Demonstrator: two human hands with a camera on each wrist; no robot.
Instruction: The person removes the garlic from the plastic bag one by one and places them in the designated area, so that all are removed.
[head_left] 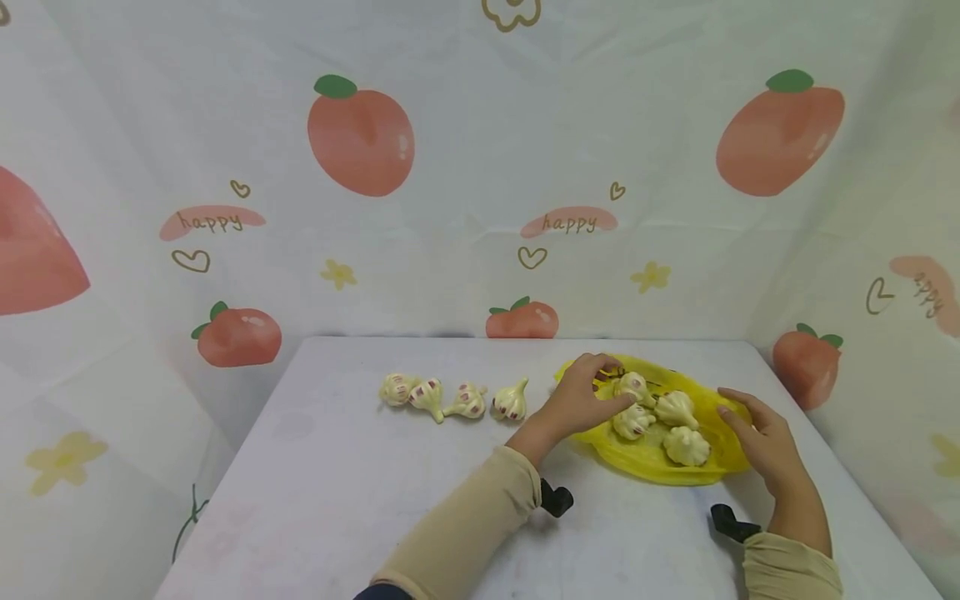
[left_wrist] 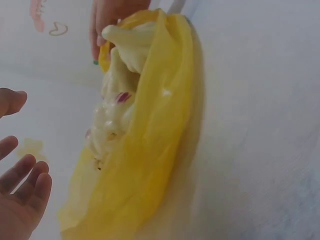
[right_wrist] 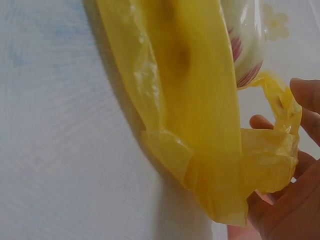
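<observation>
Several pale garlic bulbs (head_left: 677,409) with purple marks lie in a spread yellow plastic bag (head_left: 660,473) on the right side of the table. Over the bag's left part is my left hand (head_left: 581,400), its fingers loosely bent. The left wrist view shows this hand (left_wrist: 22,195) with fingers spread, apart from the bag and holding nothing. At the bag's right edge, my right hand (head_left: 772,442) holds the raised plastic. Its fingers (right_wrist: 305,162) pass behind the bag's edge and the thumb lies near the handle loop, as seen from the right wrist.
Left of the bag, several more garlic bulbs (head_left: 468,401) lie in a row on the white table (head_left: 322,500). A white curtain (head_left: 450,250) printed with peaches stands behind the table and along its sides. Black wrist mounts (head_left: 555,498) stick out near both sleeves.
</observation>
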